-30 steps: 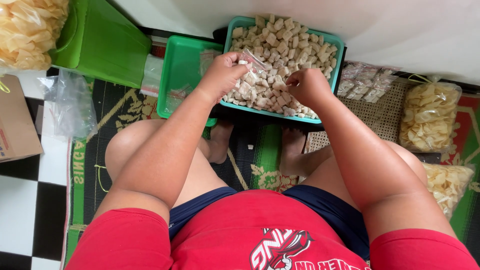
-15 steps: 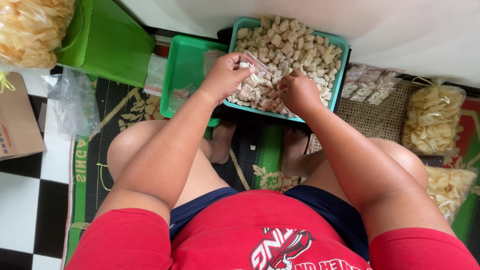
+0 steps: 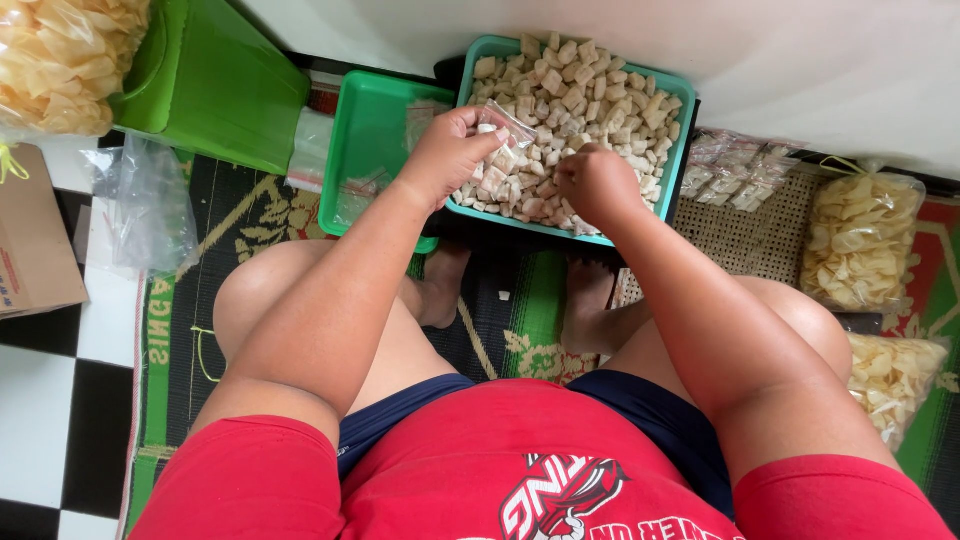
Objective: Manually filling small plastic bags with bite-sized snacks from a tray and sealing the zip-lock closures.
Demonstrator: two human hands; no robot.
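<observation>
The person sits on a green and black woven floor mat (image 3: 250, 215) with knees apart, both arms reaching forward over a teal plastic tray (image 3: 672, 165) heaped with small pale, squarish cracker pieces (image 3: 580, 85). The left hand (image 3: 450, 155) is curled over the near left part of that tray, its fingers pinched on the mouth of a small clear plastic bag (image 3: 505, 135) that already holds a few pieces and lies on the heap. The right hand (image 3: 595, 180) is closed into a loose fist just beside the bag, knuckles up, resting on the pieces; whether it grips any I cannot tell. To the left of the teal tray sits an empty-looking green plastic tray (image 3: 375, 150), touching it. On the right lie small filled packets (image 3: 740, 170) and large clear bags of yellow chips (image 3: 860, 240)
</observation>
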